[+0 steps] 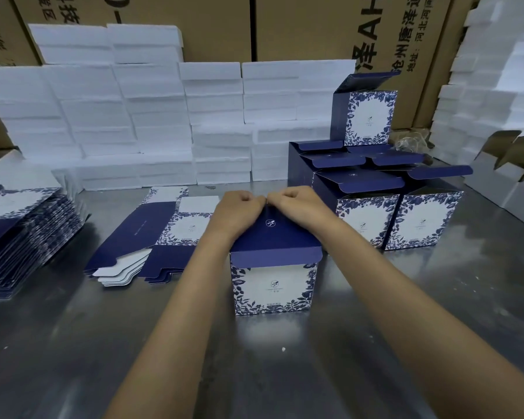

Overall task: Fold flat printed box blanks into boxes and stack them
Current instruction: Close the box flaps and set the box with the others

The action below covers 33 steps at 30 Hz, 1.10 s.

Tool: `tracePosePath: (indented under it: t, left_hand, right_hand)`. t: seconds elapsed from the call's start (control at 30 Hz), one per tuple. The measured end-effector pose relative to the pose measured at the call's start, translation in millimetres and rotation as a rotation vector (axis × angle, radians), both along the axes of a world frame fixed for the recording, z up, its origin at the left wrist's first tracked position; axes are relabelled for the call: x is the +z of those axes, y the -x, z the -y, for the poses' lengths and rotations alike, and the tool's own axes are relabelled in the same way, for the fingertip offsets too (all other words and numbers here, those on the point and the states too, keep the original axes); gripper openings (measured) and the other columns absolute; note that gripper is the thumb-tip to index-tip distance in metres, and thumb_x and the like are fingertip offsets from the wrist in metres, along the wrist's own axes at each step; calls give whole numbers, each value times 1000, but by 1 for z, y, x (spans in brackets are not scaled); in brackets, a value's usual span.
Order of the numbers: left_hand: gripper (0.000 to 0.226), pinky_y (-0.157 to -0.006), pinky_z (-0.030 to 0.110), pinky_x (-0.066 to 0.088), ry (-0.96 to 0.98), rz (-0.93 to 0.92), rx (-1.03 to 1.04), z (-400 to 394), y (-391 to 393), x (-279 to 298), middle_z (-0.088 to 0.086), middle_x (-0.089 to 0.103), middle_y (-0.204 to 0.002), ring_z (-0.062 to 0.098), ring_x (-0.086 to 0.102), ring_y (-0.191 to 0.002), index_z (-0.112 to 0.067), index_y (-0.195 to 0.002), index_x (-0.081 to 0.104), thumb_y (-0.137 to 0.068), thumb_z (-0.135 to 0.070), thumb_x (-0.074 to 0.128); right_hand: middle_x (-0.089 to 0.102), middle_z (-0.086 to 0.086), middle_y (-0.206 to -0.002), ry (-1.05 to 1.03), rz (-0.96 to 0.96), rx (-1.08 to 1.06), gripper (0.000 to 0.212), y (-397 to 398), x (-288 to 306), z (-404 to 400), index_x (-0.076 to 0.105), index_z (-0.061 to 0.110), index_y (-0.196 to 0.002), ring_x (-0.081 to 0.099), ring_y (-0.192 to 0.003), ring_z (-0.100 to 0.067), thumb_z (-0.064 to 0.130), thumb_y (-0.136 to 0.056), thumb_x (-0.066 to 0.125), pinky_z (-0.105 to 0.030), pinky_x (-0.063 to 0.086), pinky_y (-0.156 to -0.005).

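A folded blue-and-white floral box (273, 285) stands upright on the metal table (73, 343) in front of me. Its dark blue lid flap (274, 237) slopes up and away from me. My left hand (236, 210) and my right hand (297, 207) meet at the flap's far edge, fingers curled, pinching it. Flat blanks (152, 234) lie fanned just left of the box. A tall pile of blanks (22, 234) sits at the far left. Several finished boxes (400, 219) with raised lids stand stacked at the right.
White foam blocks (164, 122) are stacked along the back, and more foam (496, 86) rises at the right. Brown cartons (315, 28) form the back wall. Grey open cartons (508, 182) sit at the right table edge.
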<state>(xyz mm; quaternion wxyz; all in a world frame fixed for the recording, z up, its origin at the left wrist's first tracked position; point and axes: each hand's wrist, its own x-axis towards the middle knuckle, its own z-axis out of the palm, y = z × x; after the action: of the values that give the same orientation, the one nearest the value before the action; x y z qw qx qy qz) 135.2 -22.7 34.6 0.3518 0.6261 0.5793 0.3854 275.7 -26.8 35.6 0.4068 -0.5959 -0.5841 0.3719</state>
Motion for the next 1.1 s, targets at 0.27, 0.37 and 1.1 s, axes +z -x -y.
tracePosePath:
  t: [0.27,0.37,1.1]
  left_hand:
    - [23,-57,23,41,33,-7,23,4,-3,0,0,64,-82,15,57,-70,-14,-80,62,-98,-26,56]
    - [19,-66,27,42,46,23,26,8,-3,2,4,64,-89,22,57,-79,-12,-91,64,-98,-26,55]
    - [34,-95,40,43,-3,-324,238,3,-7,-6,15,61,-126,37,54,-117,-8,-121,59,-103,-31,40]
  right_hand:
    - [66,-2,-82,45,-51,20,6,-4,-2,3,64,18,-87,59,-66,-12,23,-91,67,-18,45,-53]
    - [66,-4,-82,52,-101,28,4,-4,-1,7,64,18,-88,60,-68,-16,20,-91,65,-22,45,-60]
    - [56,13,-88,-312,345,-21,12,-10,0,15,59,24,-83,52,-102,-18,22,-94,62,-41,43,-97]
